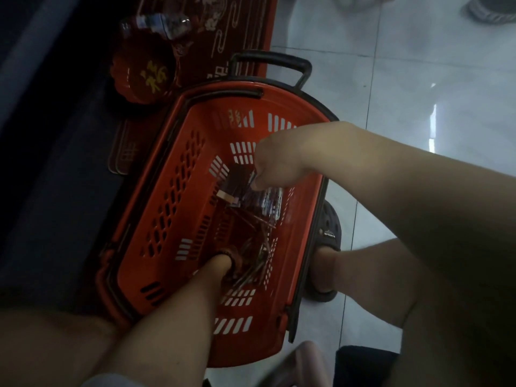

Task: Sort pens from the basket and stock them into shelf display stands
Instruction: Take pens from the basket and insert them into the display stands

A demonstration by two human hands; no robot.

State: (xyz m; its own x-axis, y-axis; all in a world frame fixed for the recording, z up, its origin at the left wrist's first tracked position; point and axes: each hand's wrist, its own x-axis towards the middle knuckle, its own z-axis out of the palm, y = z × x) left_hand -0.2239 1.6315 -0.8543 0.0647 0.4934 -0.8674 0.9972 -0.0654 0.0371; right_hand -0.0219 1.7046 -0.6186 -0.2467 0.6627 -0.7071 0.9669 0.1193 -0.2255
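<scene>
A red plastic basket [167,196] stands on the floor below me. Loose pens [251,247] lie in a dark heap on its bottom, with a clear pack of pens [268,199] and a small dark box [234,182] beyond them. My right hand [276,160] reaches down from the right, and its fingertips pinch the top end of the clear pack. My left hand [240,263] goes in from the near side, past a beaded wristband, and sits among the loose pens. Shadow hides its fingers.
The basket's black handle [273,61] sticks out at the far end. A red round tin [145,76], a plastic bottle [159,25] and a red patterned mat [223,32] lie beyond it. My foot in a dark sandal [326,247] rests against the basket's right side on white tiles.
</scene>
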